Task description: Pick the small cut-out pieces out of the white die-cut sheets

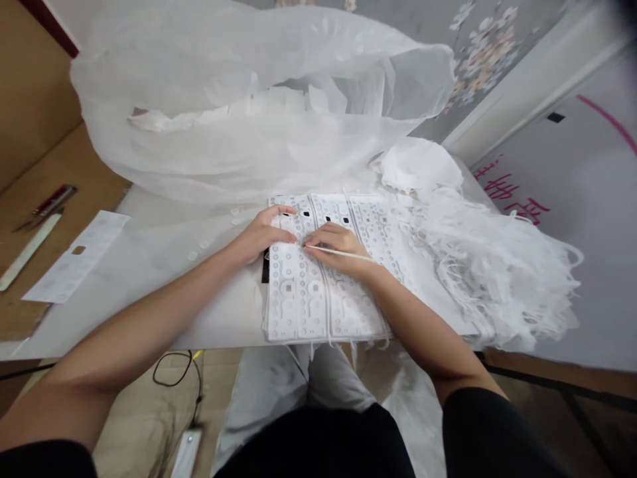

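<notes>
A white die-cut sheet with punched rings and squares lies on the white table in front of me. My left hand rests on its upper left part, fingers curled down onto the sheet. My right hand lies beside it, fingers pressed together, pinching a thin white strip that runs across its back toward the wrist. The two hands almost touch at the fingertips. A few black square holes show just beyond the fingers.
A big clear plastic bag holding white pieces fills the back of the table. A heap of white waste strips lies to the right. At left sit a loose white sheet, a ruler and a knife.
</notes>
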`<state>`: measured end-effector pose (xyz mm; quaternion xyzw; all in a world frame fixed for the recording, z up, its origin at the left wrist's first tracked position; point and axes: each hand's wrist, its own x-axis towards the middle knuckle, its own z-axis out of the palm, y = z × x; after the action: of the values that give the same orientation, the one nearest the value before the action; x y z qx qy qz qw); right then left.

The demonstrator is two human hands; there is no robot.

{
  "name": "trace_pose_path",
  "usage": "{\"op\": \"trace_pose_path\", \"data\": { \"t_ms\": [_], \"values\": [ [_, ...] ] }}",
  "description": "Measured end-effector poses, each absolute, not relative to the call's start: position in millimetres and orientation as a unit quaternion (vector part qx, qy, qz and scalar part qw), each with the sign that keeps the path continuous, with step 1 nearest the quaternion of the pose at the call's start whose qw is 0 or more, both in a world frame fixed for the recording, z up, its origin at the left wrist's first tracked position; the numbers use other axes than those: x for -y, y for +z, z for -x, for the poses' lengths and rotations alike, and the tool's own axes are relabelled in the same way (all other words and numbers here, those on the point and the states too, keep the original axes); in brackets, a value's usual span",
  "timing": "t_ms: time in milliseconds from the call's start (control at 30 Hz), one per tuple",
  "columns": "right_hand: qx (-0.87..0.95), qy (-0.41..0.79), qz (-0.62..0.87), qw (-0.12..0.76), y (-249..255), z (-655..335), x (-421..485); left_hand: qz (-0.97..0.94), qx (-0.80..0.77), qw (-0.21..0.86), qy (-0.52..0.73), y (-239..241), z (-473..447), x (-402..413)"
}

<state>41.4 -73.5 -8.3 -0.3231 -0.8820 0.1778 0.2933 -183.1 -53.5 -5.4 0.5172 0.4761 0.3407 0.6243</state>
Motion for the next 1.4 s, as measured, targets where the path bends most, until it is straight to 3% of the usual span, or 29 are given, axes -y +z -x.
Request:
{"op": "trace_pose_path", "data": {
  "t_ms": [267, 667, 833, 1133, 1300, 1400],
  "values": [
    [0.928, -0.05, 0.301, 0.215, -6, -36, 82, -0.451, -0.491, 0.666, 0.334, 0, 181, 53],
    [0.855, -0.081, 0.406, 0.312, -23, -28, 83, -0.561, -0.449, 0.601, 0.35, -6, 185, 50],
    [0.834, -0.051, 0.44, 0.33, -26, -25, 85, -0.608, -0.432, 0.572, 0.341, -6, 188, 47],
    [0.767, 0.113, 0.526, 0.35, -24, -22, 91, -0.651, -0.433, 0.538, 0.315, -3, 191, 45],
    [0.676, 0.12, 0.585, 0.433, -11, -42, 70, -0.679, -0.42, 0.522, 0.301, -4, 193, 45],
    [0.642, 0.196, 0.58, 0.461, -3, -55, 62, -0.672, -0.416, 0.537, 0.294, -3, 194, 46]
  ]
}}
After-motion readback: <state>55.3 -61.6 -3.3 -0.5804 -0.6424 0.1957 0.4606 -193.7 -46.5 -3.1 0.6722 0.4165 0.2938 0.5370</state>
